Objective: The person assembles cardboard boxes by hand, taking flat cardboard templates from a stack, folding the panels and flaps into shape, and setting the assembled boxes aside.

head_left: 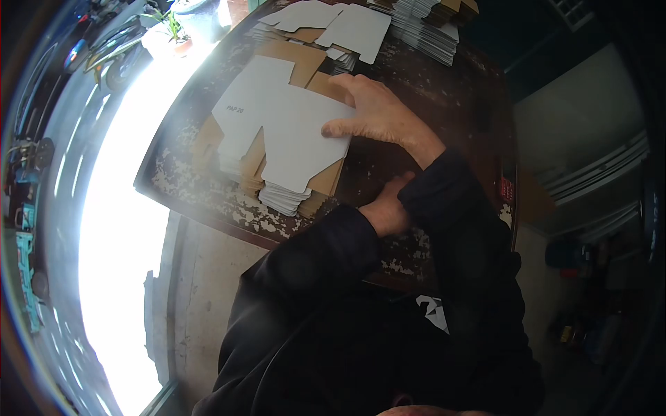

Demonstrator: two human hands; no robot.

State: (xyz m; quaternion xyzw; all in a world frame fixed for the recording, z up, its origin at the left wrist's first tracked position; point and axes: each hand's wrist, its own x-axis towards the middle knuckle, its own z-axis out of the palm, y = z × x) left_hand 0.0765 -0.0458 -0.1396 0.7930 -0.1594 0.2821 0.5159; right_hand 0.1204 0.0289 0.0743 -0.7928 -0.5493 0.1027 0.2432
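Note:
A stack of flat white and brown cardboard box blanks [295, 132] lies on the dark worn table. The top white blank carries the print "PAP 20". My right hand [378, 111] is over this stack's right edge, thumb and fingers spread apart, the thumb at the top blank. Whether it presses on the cardboard I cannot tell. Below it, my left hand [390, 208] rests low over the table, to the right of the stack. The right sleeve covers its fingers.
More flat white blanks [357, 31] lie at the table's far side, and another tall stack of blanks [427, 35] stands beside them. A small red object [507, 189] is at the table's right edge. Potted plants [177, 35] stand beyond the far left, in bright light.

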